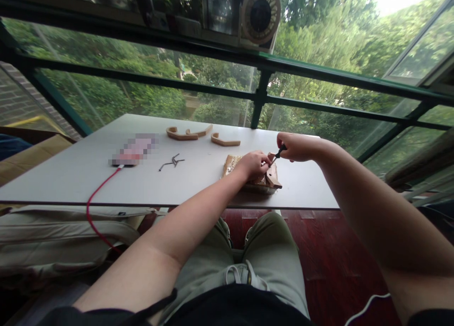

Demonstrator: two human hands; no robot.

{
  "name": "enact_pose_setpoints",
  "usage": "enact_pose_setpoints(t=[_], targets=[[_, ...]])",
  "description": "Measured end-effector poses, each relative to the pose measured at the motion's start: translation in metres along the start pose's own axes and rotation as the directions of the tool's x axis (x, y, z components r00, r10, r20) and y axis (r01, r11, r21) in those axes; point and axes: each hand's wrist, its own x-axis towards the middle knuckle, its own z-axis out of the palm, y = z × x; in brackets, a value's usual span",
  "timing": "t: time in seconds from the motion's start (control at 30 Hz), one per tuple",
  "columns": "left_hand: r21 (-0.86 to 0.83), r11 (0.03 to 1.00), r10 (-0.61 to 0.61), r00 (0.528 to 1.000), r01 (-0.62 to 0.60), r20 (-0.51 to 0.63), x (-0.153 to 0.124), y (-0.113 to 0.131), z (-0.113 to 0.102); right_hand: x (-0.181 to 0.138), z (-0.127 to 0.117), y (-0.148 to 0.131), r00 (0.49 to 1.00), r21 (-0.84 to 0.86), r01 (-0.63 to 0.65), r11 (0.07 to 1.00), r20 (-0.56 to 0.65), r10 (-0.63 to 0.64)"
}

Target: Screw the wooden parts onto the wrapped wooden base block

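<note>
My left hand (252,165) rests closed on a flat wooden block (232,165) near the front edge of the white table (198,184), its fingers pinched on a small wooden piece (274,177) that stands on the block. My right hand (296,146) is closed around a small black-handled screwdriver (278,154), whose tip points down at the wooden piece between the two hands.
Three curved wooden parts (189,134) lie at the far side of the table. Several metal keys or screws (172,163) lie in the middle. A red cable (97,198) hangs off the front edge from a blurred object (135,148). Glass window and railing stand behind.
</note>
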Motion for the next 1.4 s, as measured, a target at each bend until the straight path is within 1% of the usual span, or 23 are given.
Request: enact_pose_setpoints(t=[0.1,0.2,0.3,0.4,0.5,0.67,0.77,0.93,1.07,1.27,1.4], targets=[[-0.004,1.0,-0.005,1.0,0.005,0.0,0.0,0.001,0.0,0.0,-0.003,-0.004,1.0,-0.013,0.002,1.0,0.01,-0.001],[0.0,0.999,-0.038,0.997,0.039,-0.062,0.0,0.0,0.001,0.0,-0.006,-0.005,0.999,-0.01,-0.006,1.0,0.033,0.006],[0.011,0.997,-0.076,0.988,0.078,-0.135,0.0,-0.001,0.001,0.0,-0.006,-0.001,0.997,0.039,-0.007,0.999,0.082,0.004],[0.006,0.994,-0.11,0.982,0.112,-0.152,-0.001,-0.001,0.0,0.001,-0.006,0.002,0.994,0.101,-0.004,0.995,0.106,-0.007],[-0.022,0.988,-0.154,0.981,0.152,-0.119,-0.001,0.001,-0.002,0.003,-0.007,0.004,0.993,0.116,-0.012,0.993,0.122,-0.002],[-0.056,0.978,-0.203,0.979,0.202,-0.013,0.0,0.003,-0.002,0.004,-0.009,0.003,0.991,0.083,-0.04,0.996,0.134,0.029],[-0.069,0.976,-0.206,0.978,0.207,0.022,0.0,0.004,-0.002,0.005,-0.009,0.003,0.989,0.05,-0.058,0.997,0.141,0.05],[-0.074,0.982,-0.173,0.985,0.173,0.011,0.0,0.001,-0.002,0.008,-0.009,0.006,0.971,-0.018,-0.106,0.994,0.216,0.107],[-0.08,0.98,-0.181,0.983,0.181,0.007,0.0,0.0,0.0,0.008,-0.008,0.009,0.955,-0.041,-0.127,0.991,0.264,0.133],[-0.083,0.98,-0.179,0.984,0.179,0.009,0.0,0.002,-0.002,0.008,-0.005,0.01,0.97,-0.028,-0.11,0.994,0.215,0.113],[-0.079,0.978,-0.192,0.981,0.192,0.014,0.0,0.003,-0.003,0.009,-0.001,0.01,0.98,0.016,-0.111,0.994,0.171,0.107]])
